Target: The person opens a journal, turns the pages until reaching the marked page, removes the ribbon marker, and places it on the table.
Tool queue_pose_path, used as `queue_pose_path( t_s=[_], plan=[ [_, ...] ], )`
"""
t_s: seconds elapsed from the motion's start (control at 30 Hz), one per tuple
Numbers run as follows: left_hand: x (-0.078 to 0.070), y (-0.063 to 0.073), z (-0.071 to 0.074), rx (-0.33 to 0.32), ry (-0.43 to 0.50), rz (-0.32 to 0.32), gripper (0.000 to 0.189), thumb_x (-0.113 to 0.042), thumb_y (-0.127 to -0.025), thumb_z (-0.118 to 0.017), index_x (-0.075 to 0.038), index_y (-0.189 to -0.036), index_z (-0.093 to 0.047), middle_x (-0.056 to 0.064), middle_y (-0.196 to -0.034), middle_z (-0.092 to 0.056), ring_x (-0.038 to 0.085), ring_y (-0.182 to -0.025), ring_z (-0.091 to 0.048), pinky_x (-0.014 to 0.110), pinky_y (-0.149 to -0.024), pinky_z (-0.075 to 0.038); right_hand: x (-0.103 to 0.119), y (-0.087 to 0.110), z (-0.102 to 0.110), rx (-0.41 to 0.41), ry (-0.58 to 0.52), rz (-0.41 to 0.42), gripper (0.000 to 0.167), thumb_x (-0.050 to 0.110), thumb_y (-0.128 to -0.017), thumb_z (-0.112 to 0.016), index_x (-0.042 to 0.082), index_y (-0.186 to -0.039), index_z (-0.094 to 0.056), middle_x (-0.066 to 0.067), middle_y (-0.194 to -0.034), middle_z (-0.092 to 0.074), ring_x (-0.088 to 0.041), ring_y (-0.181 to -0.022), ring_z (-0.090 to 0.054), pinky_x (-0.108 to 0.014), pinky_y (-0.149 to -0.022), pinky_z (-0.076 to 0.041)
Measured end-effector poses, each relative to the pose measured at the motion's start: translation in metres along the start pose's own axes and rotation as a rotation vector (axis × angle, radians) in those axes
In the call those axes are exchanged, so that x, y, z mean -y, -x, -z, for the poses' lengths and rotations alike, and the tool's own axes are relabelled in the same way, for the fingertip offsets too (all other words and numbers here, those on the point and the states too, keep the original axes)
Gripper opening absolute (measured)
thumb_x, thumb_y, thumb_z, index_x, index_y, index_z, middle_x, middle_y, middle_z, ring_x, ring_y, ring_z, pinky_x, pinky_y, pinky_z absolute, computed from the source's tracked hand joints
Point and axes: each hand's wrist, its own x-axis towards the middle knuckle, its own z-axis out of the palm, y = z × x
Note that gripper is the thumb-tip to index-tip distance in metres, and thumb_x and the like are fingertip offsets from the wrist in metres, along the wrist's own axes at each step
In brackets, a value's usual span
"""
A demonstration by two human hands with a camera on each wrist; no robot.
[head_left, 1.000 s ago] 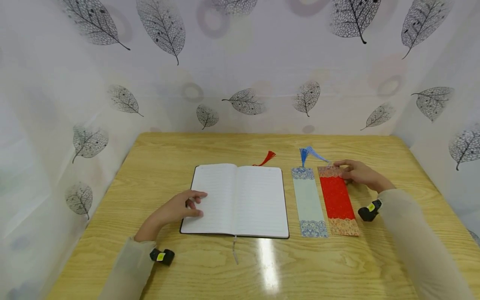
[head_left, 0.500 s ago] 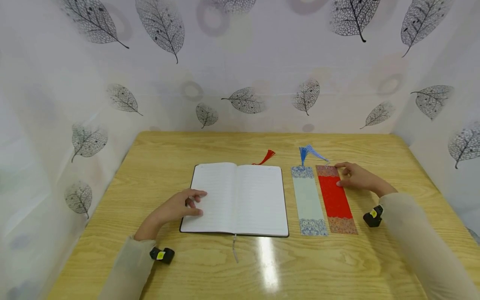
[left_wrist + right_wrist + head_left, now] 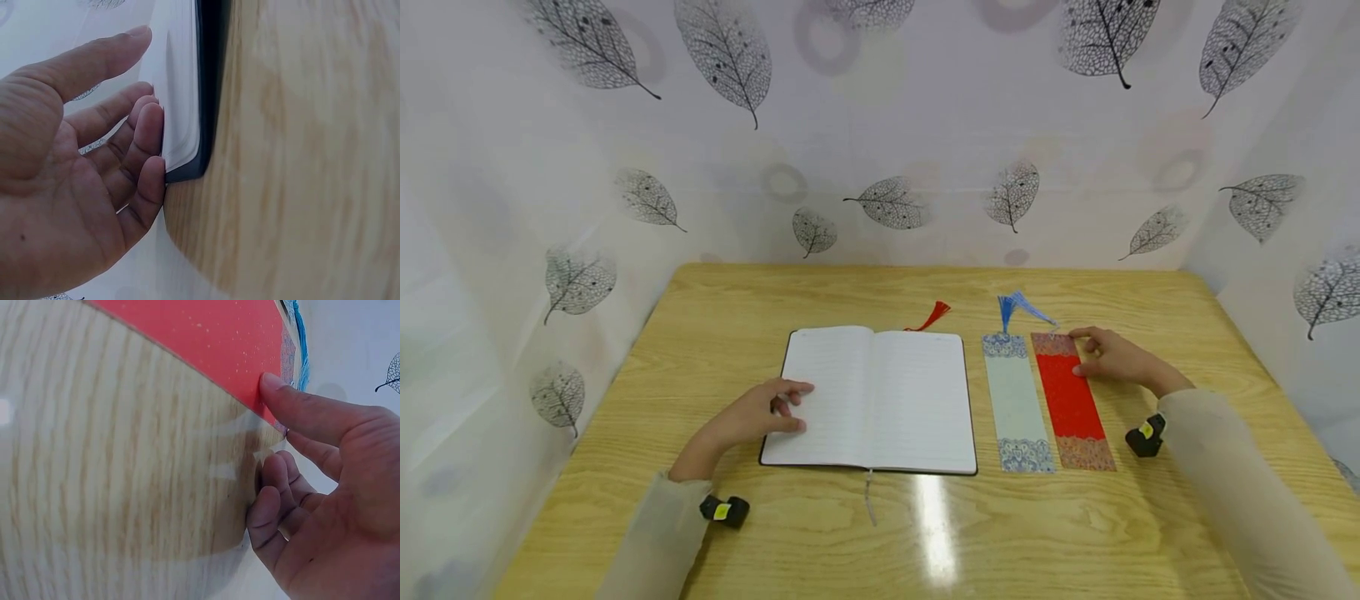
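An open notebook (image 3: 917,400) with lined pages lies on the wooden table. My left hand (image 3: 752,417) rests at its left page, fingers loosely bent and thumb apart. In the left wrist view, the fingertips are right at the page edge near the dark cover's corner (image 3: 187,170). To the right, a red bookmark (image 3: 1070,396) with lace-patterned ends lies beside a pale green one (image 3: 1018,400). My right hand (image 3: 1116,357) touches the red bookmark, thumb on its right edge and index finger at its top corner. The other fingers (image 3: 264,509) are bent beside it.
Two blue tassels (image 3: 1006,313) lie above the bookmarks. A red tassel (image 3: 937,313) sticks out behind the notebook, and a thin ribbon (image 3: 870,500) hangs from its front edge. A leaf-patterned cloth (image 3: 715,208) stands behind the table (image 3: 737,308).
The red bookmark has shifted slightly left. My right thumb has come onto its face, and the right hand sits a little farther right and lower. The left hand has not moved.
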Motion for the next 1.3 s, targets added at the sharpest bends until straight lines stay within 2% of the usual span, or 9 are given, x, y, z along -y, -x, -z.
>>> queue_pose_path(
  t_s=[0.27, 0.47, 0.7, 0.8, 0.9, 1.0, 1.13, 1.3],
  plan=[
    [-0.001, 0.001, 0.0, -0.002, -0.003, 0.0, 0.057, -0.019, -0.085, -0.075, -0.003, -0.135, -0.054, 0.01, -0.105, -0.053, 0.018, -0.084, -0.049, 0.023, -0.071, -0.043, 0.005, 0.003, 0.005, -0.017, -0.014, -0.033, 0.069, 0.025, -0.093, -0.063, -0.007, -0.145, -0.029, -0.035, -0.125, -0.045, -0.04, -0.106, -0.051, -0.046, -0.087, -0.045],
    [0.0, 0.001, 0.0, 0.001, -0.004, 0.004, 0.056, -0.02, -0.085, -0.074, -0.003, -0.135, -0.054, 0.01, -0.105, -0.053, 0.018, -0.084, -0.049, 0.023, -0.071, -0.043, 0.016, 0.001, 0.006, -0.08, -0.122, 0.006, 0.058, 0.021, -0.1, -0.051, -0.002, -0.148, -0.027, -0.026, -0.124, -0.046, -0.03, -0.102, -0.058, -0.037, -0.083, -0.049],
    [-0.001, 0.001, 0.001, 0.007, -0.008, 0.008, 0.056, -0.019, -0.085, -0.074, -0.003, -0.135, -0.054, 0.009, -0.105, -0.053, 0.018, -0.084, -0.049, 0.023, -0.071, -0.043, 0.05, -0.013, -0.002, -0.122, -0.238, 0.05, 0.057, 0.02, -0.1, -0.052, -0.002, -0.148, -0.03, -0.026, -0.128, -0.044, -0.035, -0.105, -0.059, -0.039, -0.083, -0.055],
    [-0.002, 0.0, 0.001, 0.009, -0.01, 0.013, 0.056, -0.019, -0.086, -0.074, -0.003, -0.135, -0.054, 0.01, -0.105, -0.053, 0.018, -0.084, -0.049, 0.023, -0.071, -0.043, 0.069, -0.022, -0.006, -0.107, -0.28, 0.05, 0.056, 0.019, -0.1, -0.053, 0.0, -0.148, -0.031, -0.025, -0.128, -0.044, -0.032, -0.096, -0.061, -0.037, -0.075, -0.055],
    [-0.001, 0.0, 0.001, 0.006, -0.013, 0.015, 0.055, -0.019, -0.086, -0.073, -0.003, -0.135, -0.054, 0.01, -0.105, -0.054, 0.018, -0.084, -0.049, 0.023, -0.071, -0.043, 0.086, -0.034, -0.013, -0.089, -0.27, 0.061, 0.054, 0.019, -0.1, -0.053, 0.001, -0.147, -0.034, -0.022, -0.125, -0.046, -0.029, -0.084, -0.057, -0.034, -0.064, -0.051],
    [-0.001, 0.0, 0.001, 0.004, -0.011, 0.017, 0.055, -0.02, -0.086, -0.073, -0.003, -0.135, -0.054, 0.01, -0.105, -0.054, 0.018, -0.084, -0.049, 0.023, -0.07, -0.043, 0.099, -0.047, -0.023, -0.079, -0.203, 0.102, 0.051, 0.02, -0.1, -0.053, 0.002, -0.145, -0.038, -0.02, -0.122, -0.05, -0.028, -0.088, -0.053, -0.035, -0.068, -0.047],
    [-0.001, 0.0, 0.001, 0.005, 0.001, 0.025, 0.055, -0.019, -0.086, -0.073, -0.003, -0.135, -0.054, 0.01, -0.105, -0.053, 0.018, -0.084, -0.049, 0.023, -0.07, -0.043, 0.113, -0.061, -0.037, -0.048, -0.153, 0.163, 0.05, 0.02, -0.099, -0.054, 0.001, -0.144, -0.041, -0.021, -0.123, -0.052, -0.034, -0.108, -0.055, -0.043, -0.086, -0.048],
    [-0.001, 0.0, 0.001, 0.005, 0.008, 0.028, 0.055, -0.018, -0.086, -0.073, -0.003, -0.135, -0.053, 0.01, -0.106, -0.054, 0.018, -0.084, -0.049, 0.023, -0.07, -0.043, 0.131, -0.075, -0.053, 0.024, -0.11, 0.198, 0.051, 0.02, -0.099, -0.055, -0.002, -0.143, -0.041, -0.026, -0.129, -0.05, -0.038, -0.113, -0.055, -0.048, -0.089, -0.049]
  ],
)
